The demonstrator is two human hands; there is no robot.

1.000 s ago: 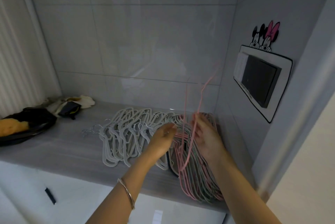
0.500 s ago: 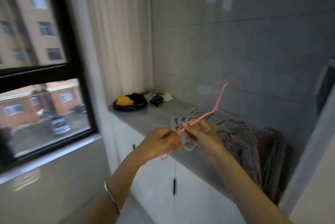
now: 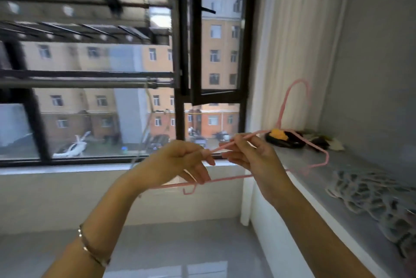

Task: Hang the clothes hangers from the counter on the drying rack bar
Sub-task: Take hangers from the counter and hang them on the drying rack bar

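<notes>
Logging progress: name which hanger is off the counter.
The pink hanger, held aloft by the left hand and right hand; the grey hangers lie heaped on the counter.

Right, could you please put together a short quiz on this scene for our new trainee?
1. True or false: the thin pink clothes hanger hangs on the grey metal drying rack bar.
2. The left hand and the right hand both grip: A the hanger; B a towel; C the bar.
3. Fill in: the pile of grey hangers lies on the pale grey ____.
Key: 1 false, it is in the hands, away from the bar; 2 A; 3 counter.
</notes>
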